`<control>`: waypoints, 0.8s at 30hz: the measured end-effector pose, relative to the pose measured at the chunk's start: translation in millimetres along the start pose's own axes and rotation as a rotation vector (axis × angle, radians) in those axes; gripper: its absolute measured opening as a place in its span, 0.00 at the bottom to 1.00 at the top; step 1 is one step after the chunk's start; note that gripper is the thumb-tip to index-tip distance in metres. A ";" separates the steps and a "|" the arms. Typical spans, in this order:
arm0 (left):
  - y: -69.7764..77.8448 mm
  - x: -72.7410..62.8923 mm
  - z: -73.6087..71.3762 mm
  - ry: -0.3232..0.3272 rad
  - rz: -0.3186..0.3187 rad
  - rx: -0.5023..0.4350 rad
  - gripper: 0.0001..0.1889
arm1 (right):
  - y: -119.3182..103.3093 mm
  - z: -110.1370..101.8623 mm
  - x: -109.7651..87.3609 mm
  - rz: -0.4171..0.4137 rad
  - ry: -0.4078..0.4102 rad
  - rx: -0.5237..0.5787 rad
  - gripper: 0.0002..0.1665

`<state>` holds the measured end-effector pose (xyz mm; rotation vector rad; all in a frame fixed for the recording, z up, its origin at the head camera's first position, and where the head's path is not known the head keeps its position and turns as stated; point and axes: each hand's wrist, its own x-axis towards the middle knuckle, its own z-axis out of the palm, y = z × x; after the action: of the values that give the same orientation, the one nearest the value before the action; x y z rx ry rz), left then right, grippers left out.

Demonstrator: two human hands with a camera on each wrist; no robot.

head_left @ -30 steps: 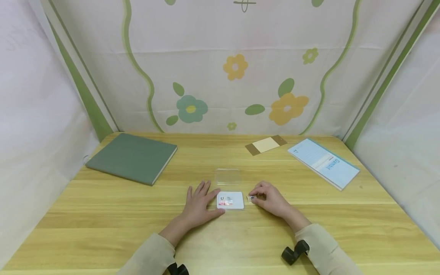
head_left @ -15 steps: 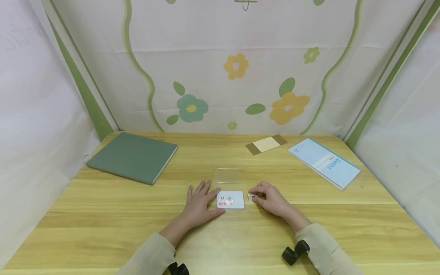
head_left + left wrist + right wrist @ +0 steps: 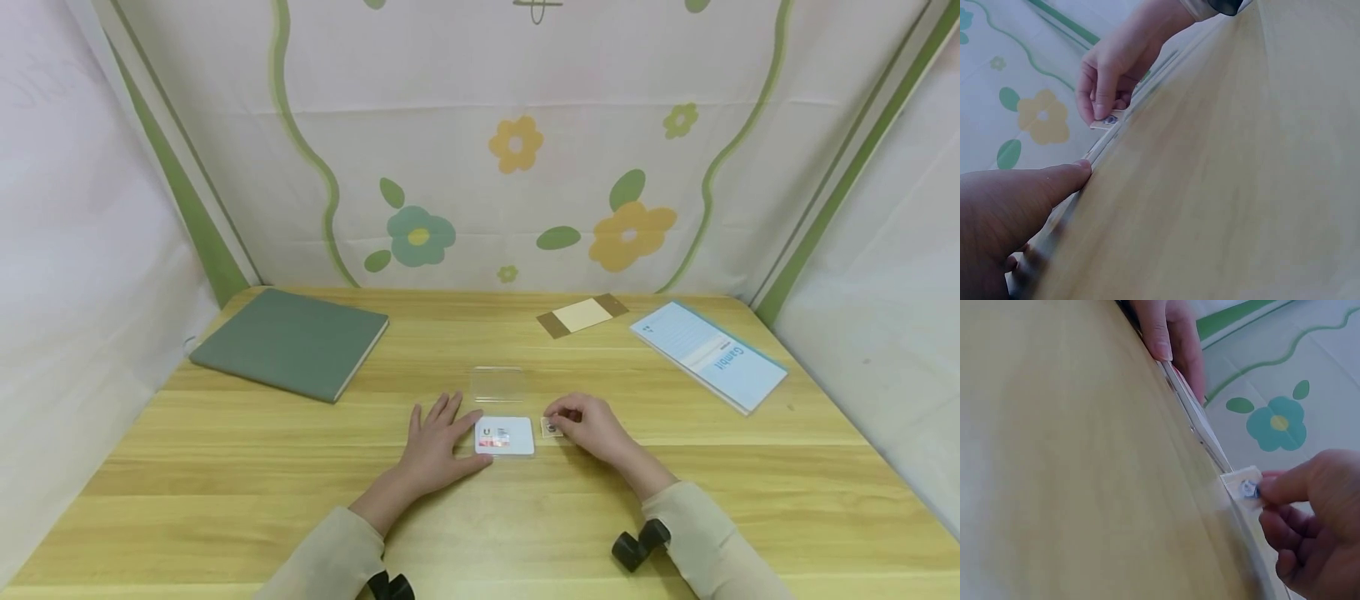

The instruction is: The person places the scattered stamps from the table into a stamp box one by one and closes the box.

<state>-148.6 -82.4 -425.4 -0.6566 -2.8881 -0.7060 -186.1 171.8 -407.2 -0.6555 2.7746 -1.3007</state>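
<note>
A white card [image 3: 517, 437] with a small printed label lies face up on the table, a clear plastic edge showing along its near side. My left hand [image 3: 433, 448] rests at its left end, fingers spread, index fingertip at the far corner and thumb at the near edge. Just right of the card, my right hand [image 3: 588, 427] pinches a small square, pale piece with a dark picture [image 3: 1244, 486] between thumb and index finger. In the right wrist view this piece overlaps the card's end. Beyond the card lies a clear plastic cover [image 3: 498, 385].
A large green book [image 3: 288, 342] lies at the back left. At the back right are a brown-and-cream card strip [image 3: 581, 316] and a light blue notepad [image 3: 705, 354]. A flowered cloth [image 3: 465, 167] hangs behind the table.
My right hand has shifted its grip on the small square slightly, so more of its face shows. The left hand and the white card have stayed in place.
</note>
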 end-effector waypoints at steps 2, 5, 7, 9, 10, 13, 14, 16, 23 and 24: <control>0.2 0.3 0.1 0.000 -0.001 0.001 0.34 | -6.6 -1.6 0.8 0.011 -0.009 0.069 0.05; -0.1 0.8 0.5 -0.003 -0.003 0.006 0.34 | -23.4 -3.0 1.0 0.013 -0.032 0.161 0.05; -0.1 0.9 0.3 -0.007 -0.005 0.007 0.34 | -34.8 -2.1 1.1 0.014 -0.045 0.216 0.06; -0.3 0.9 0.4 -0.012 -0.007 0.010 0.34 | -41.9 1.1 1.9 0.013 -0.058 0.251 0.06; -0.3 0.8 0.3 -0.013 -0.008 0.011 0.34 | -43.1 3.5 2.6 0.016 -0.066 0.267 0.06; -0.3 0.6 0.2 -0.012 -0.006 0.009 0.34 | -40.5 11.3 4.7 0.042 -0.088 0.292 0.06; -0.3 0.6 0.2 -0.010 -0.003 0.008 0.34 | -37.5 14.2 5.3 0.054 -0.094 0.291 0.06; -0.4 0.6 0.4 -0.005 0.000 0.008 0.34 | -30.4 19.3 6.4 0.079 -0.098 0.275 0.05; -1.4 0.4 1.3 -0.001 -0.002 0.012 0.35 | -15.8 29.8 7.2 0.060 -0.047 0.158 0.04; -1.5 0.4 1.3 0.000 -0.003 0.011 0.35 | -15.6 30.6 7.2 0.050 -0.038 0.145 0.04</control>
<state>-149.6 -82.8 -427.1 -0.6509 -2.8914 -0.6907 -181.4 137.8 -414.5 -0.5928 2.6179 -1.4463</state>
